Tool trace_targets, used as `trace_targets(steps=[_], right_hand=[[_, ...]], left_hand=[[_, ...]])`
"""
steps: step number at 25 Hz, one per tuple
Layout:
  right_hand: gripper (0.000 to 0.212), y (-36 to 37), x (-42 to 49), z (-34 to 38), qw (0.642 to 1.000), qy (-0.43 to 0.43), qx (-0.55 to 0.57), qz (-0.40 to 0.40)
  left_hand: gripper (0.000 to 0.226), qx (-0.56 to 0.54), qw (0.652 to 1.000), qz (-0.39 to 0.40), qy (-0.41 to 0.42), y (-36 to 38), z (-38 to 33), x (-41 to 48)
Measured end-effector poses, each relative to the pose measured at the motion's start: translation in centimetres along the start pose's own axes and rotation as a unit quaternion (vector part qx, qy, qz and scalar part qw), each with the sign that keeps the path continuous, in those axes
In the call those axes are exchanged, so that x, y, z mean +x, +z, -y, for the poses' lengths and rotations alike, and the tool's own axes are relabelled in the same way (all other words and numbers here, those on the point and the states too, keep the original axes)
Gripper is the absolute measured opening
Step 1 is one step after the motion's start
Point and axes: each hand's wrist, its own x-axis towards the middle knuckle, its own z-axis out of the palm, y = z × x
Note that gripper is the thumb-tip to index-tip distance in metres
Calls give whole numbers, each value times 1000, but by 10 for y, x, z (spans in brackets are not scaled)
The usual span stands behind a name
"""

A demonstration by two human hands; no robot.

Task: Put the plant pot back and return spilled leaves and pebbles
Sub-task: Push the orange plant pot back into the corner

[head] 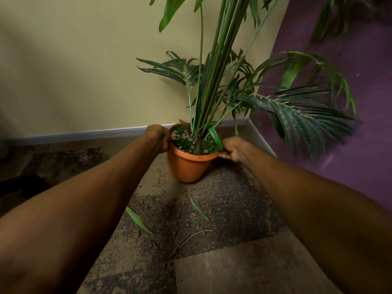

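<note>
Plant pot (186, 168) held by left hand (158, 139), right hand (235, 148).

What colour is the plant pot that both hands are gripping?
Orange, terracotta-like: the plant pot, seen in the head view, its only view.

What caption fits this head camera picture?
Left hand and right hand grip the pot rim; leaves lie on the floor.

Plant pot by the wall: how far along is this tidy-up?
Done: the plant pot stands upright on the carpet, with pebbles inside. In hand: the left hand and right hand grip its rim. Left: three loose leaves lie in front of it; stray pebbles there are hard to make out.
</note>
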Motion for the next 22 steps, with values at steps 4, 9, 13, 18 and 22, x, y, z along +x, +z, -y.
trace_targets(steps=[4, 9, 13, 18, 22], right_hand=[[15, -31, 18, -1, 998, -29, 3, -50], [20, -67, 35, -1, 992, -74, -19, -103], [12, -90, 53, -3, 984, -79, -31, -159], [26, -103, 71, -7, 980, -69, -39, -183], [33, -102, 84, -11, 978, -65, -51, -191]], left_hand=[[42, 10, 1000, 14, -4, 30, 5, 28], [41, 17, 1000, 10, 12, 68, 15, 56], [41, -15, 997, 68, 18, 94, 27, 60], [33, -68, 992, 97, 42, 108, 35, 60], [30, -32, 996, 54, 61, 111, 35, 70]])
